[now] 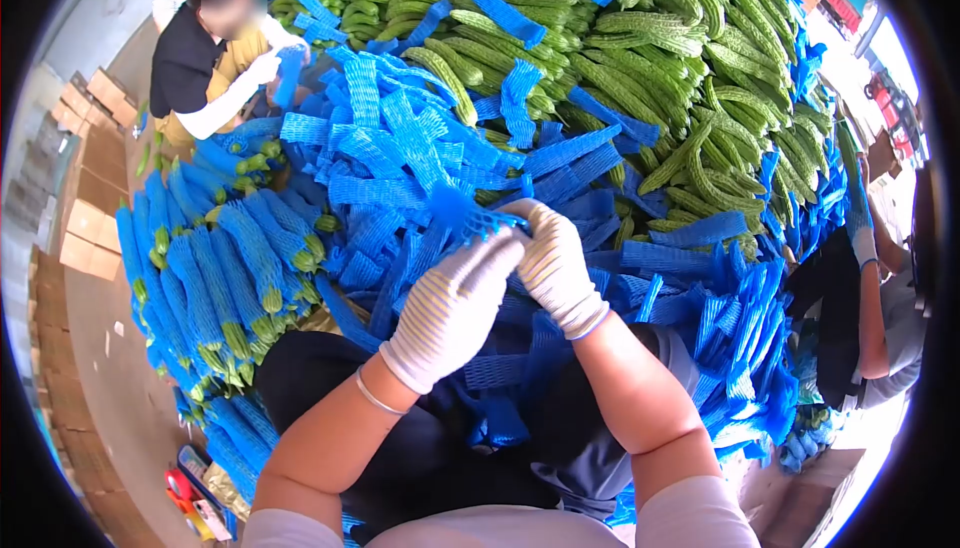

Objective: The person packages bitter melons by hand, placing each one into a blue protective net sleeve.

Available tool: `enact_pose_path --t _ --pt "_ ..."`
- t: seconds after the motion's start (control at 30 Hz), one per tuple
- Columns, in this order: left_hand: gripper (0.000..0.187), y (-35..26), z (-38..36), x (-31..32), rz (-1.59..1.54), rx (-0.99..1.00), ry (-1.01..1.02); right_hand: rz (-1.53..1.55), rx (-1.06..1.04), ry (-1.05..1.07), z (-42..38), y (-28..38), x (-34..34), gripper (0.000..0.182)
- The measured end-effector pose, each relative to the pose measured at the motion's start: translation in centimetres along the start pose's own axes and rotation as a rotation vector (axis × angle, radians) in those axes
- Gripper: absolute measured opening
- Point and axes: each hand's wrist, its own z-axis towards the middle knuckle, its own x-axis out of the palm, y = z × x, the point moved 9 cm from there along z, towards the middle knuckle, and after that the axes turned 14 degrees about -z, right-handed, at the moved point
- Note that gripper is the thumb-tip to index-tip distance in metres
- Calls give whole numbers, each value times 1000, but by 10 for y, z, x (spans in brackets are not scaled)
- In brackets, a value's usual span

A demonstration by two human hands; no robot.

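Note:
Both of my hands wear white striped knit gloves and meet in front of me over the pile. Between them is a blue foam net sleeve [462, 212], its open end stretched wide toward me. My left hand [452, 303] is closed at the near edge of the sleeve, its fingertips partly hidden. My right hand [558, 266] pinches the sleeve's right edge with curled fingers. Just beyond lies a heap of loose blue net sleeves [375, 138]. Behind the heap, long ridged green bitter gourds [640, 78] are stacked high.
Gourds in blue sleeves [225, 278] lie in rows at left. A co-worker [205, 58] handles a sleeve at upper left; another person's arm [872, 318] is at right. Cardboard boxes [95, 218] stand along the left side. Tape rolls [180, 488] sit at lower left.

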Motion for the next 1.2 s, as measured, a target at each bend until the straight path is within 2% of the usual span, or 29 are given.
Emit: enact_pose_path --t 0.07,0.1,0.13,0.2,0.27,0.3,0.33,0.37,0.4,0.47,0.5,0.53,0.6,0.63,0.67,0.73,0.77,0.8,0.87,0.9,0.93,0.97,1.0,1.07,1.1,1.13,1.17,1.2 --pt "25 34 -10 4 212 -200 86 110 206 92 -3 -9 0 13" --pt "18 49 -15 7 236 -215 124 120 177 145 -7 -5 7 14" --pt "13 66 -26 9 216 -328 176 129 149 199 -12 -2 16 15" --pt "14 75 -32 -4 77 -299 12 21 42 172 -22 13 23 17" --pt "15 106 -47 -23 -272 -498 -250 -147 20 288 -31 19 35 18" --pt "17 85 -33 -32 -207 -360 -147 -108 56 362 -37 13 47 19" --pt "18 91 -29 -29 -120 -268 -76 -123 -59 380 -38 25 48 17" --pt "20 90 -21 -28 -37 -171 -14 4 -146 350 -37 33 48 16" --pt "25 102 -23 -25 -225 -293 -17 130 -229 321 -35 39 47 15" --pt "39 117 -33 -15 -606 -539 -30 637 -180 266 -27 33 43 14" --pt "43 105 -31 -17 -80 -415 158 717 79 370 -28 28 40 13" --pt "44 112 -42 3 161 -548 466 798 124 432 -28 35 39 13" --pt "42 91 -32 6 441 45 266 794 -18 595 -42 50 52 12" --pt "44 103 -24 9 407 -17 254 611 -68 744 -55 60 63 12" --pt "41 128 -28 15 501 -202 391 504 -142 840 -65 72 70 12" --pt "35 118 -19 -3 136 -301 365 516 -69 921 -86 72 93 12" --pt "32 121 -25 -17 85 -205 229 549 -50 924 -92 62 104 12" --pt "34 113 -19 -22 174 -60 222 690 135 990 -96 54 116 10" --pt "40 103 -13 -35 203 -139 251 787 184 993 -90 61 119 8" --pt "44 109 -13 -34 -224 -275 188 707 91 1026 -86 70 120 9" --pt "48 115 -14 -33 -808 -402 47 728 117 1075 -86 76 124 11" --pt "52 121 -16 -32 -1232 -481 -115 722 77 1077 -83 83 129 13" --pt "59 118 -9 -30 -1948 -558 -401 718 35 1078 -80 88 134 15" --pt "67 114 4 -52 -1687 -554 -325 781 144 1248 -75 79 138 23" --pt "70 119 8 -60 -1515 -595 -341 706 62 1229 -60 67 135 35" --pt "68 131 7 -66 -1397 -541 -309 784 201 1270 -59 32 146 44" --pt "64 137 4 -73 -1263 -533 -333 762 327 1213 -51 -15 155 46" --pt "62 143 0 -79 -1127 -531 -357 556 376 1103 -45 -72 160 44"
